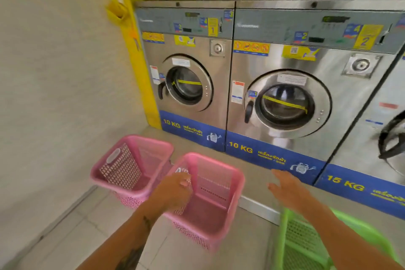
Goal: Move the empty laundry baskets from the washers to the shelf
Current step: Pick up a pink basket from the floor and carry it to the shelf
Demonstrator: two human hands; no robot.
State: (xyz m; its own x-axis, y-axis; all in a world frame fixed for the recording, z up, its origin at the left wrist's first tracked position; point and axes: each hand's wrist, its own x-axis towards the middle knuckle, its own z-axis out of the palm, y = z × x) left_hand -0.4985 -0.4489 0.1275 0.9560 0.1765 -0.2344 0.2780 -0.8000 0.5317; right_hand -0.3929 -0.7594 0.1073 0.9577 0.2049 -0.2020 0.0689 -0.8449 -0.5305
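Note:
Two empty pink laundry baskets stand on the tiled floor in front of the washers. The nearer pink basket [210, 201] has my left hand [173, 190] closed over the handle on its left wall. The farther pink basket [131, 164] sits touching it on the left, by the wall. A green basket [306, 241] stands at the lower right, partly cut off by the frame. My right hand [287, 188] hovers with fingers spread above the floor between the green basket and the washer base, holding nothing.
Steel front-load washers line the back: washer 1 [188, 76], washer 2 [291, 98], and a third [385, 138] at the right edge. A pale wall [54, 72] closes the left side. A raised step [258, 208] runs under the machines.

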